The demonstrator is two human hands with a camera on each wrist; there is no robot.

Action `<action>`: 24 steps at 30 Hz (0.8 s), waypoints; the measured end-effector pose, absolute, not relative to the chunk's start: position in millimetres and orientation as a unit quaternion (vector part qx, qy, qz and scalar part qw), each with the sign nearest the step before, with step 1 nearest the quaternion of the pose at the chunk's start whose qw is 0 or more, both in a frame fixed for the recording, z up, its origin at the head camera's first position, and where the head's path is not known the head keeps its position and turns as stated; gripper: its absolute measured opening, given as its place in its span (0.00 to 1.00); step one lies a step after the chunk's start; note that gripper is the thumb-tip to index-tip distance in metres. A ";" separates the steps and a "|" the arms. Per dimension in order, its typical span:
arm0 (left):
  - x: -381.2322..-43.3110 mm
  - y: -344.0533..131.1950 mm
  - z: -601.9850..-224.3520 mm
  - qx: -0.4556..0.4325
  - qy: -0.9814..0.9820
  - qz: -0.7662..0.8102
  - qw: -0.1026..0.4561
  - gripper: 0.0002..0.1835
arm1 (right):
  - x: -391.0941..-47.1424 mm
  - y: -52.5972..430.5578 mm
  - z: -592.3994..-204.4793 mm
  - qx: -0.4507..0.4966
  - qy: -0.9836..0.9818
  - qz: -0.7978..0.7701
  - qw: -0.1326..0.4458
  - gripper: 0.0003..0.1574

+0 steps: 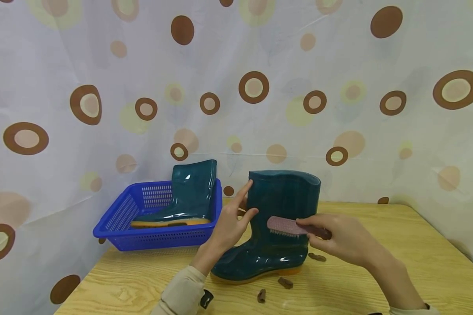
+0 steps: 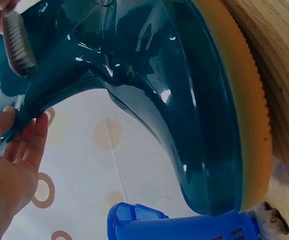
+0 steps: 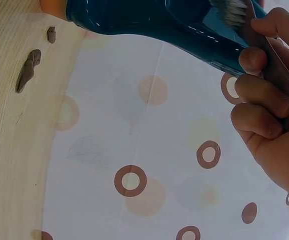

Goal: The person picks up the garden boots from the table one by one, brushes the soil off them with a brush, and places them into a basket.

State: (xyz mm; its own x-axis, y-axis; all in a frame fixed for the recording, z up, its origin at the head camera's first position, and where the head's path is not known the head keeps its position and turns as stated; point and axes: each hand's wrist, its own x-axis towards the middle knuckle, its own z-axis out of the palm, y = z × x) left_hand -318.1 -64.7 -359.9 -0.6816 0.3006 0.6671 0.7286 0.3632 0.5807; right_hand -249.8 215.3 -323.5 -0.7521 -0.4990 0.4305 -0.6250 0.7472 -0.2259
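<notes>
A dark green rubber boot (image 1: pixel 284 192) with an orange sole stands upright on the table, toe to the left. My left hand (image 1: pixel 229 225) steadies it by the front edge of the shaft, thumb on the near side and fingers around the edge; the left wrist view shows this grip (image 2: pixel 14 155). A pinkish-brown scrub brush (image 1: pixel 284 225) with pale bristles is in my right hand (image 1: pixel 344 236), fingers curled around its handle. Its bristles (image 2: pixel 20 35) face the lower shaft, right at the green surface. The right wrist view shows the brush handle (image 3: pixel 272 70) in the fist.
A blue plastic basket (image 1: pixel 157 240) sits at the table's left, holding a second green boot (image 1: pixel 193 183). Several brown lumps, such as this one (image 1: pixel 285 282), lie around the standing boot on the wooden table (image 1: pixel 378 271). Behind hangs a spotted curtain (image 1: pixel 284 57).
</notes>
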 end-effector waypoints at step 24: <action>-317.2 -59.8 -356.1 -0.325 -0.771 -0.489 0.246 0.37 | -238.2 244.0 -326.6 0.316 -0.887 0.233 0.244 0.23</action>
